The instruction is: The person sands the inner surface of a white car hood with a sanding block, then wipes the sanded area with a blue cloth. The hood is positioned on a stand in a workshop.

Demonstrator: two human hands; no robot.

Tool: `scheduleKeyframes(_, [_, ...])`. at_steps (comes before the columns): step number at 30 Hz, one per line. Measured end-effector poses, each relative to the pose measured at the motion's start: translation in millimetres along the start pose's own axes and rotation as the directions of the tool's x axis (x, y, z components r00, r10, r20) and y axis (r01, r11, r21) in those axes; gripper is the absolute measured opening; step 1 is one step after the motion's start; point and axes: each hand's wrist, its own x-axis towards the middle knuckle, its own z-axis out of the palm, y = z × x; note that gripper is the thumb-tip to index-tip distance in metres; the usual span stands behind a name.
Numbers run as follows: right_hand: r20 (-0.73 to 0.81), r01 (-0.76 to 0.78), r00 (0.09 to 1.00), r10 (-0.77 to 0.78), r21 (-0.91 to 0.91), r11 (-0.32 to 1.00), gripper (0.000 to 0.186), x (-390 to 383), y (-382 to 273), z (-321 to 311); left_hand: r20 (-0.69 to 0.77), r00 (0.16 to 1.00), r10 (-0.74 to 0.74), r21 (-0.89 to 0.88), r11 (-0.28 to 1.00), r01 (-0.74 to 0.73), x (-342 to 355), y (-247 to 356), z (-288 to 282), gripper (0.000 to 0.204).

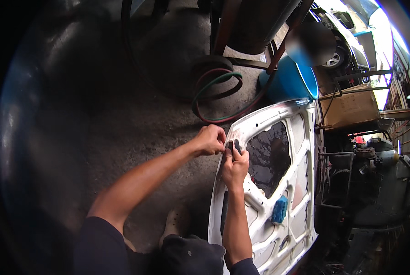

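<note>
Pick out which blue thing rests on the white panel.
The small, spongy-looking blue block, which lies directly on the white panel. The other, a much larger round blue tub, is beyond the panel's far end.

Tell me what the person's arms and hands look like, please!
Both the left hand and the right hand are bare, with no gloves. No watch or bracelet shows on either wrist. The left sleeve and right sleeve are dark and short, leaving both forearms uncovered.
</note>
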Motion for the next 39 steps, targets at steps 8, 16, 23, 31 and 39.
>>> scheduleKeyframes(8, [-0.036, 0.13, 0.991, -0.132, -0.057, 0.99, 0.031, -2.6, 2.6, -5.3, 0.046, 0.998, -0.048, -0.155, 0.986, 0.055, 4.2, -9.6, 0.8, 0.014])
scheduleKeyframes(16, [-0.002, 0.12, 0.993, -0.121, -0.111, 0.987, 0.03, 5.3, 4.1, -6.8, 0.041, 0.994, -0.099, -0.207, 0.973, 0.105, 4.9, -8.8, 2.6, 0.016])
scheduleKeyframes(23, [-0.03, 0.065, 0.997, -0.07, -0.128, 0.99, 0.033, 4.4, -5.2, -3.9, 0.079, 0.994, -0.076, -0.145, 0.986, 0.087, 5.7, -4.3, -2.0, 0.015])
scheduleKeyframes(31, [-0.065, 0.049, 0.996, -0.06, -0.154, 0.987, 0.032, 7.3, -7.5, 0.1, 0.079, 0.991, -0.106, -0.187, 0.975, 0.119, 4.9, -4.6, -0.7, 0.014])
scheduleKeyframes(39, [-0.009, -0.04, 0.999, 0.039, -0.156, 0.987, 0.032, 6.8, -12.2, -3.8, 0.085, 0.99, -0.11, -0.237, 0.963, 0.127, 2.9, -3.1, 0.3, 0.014])
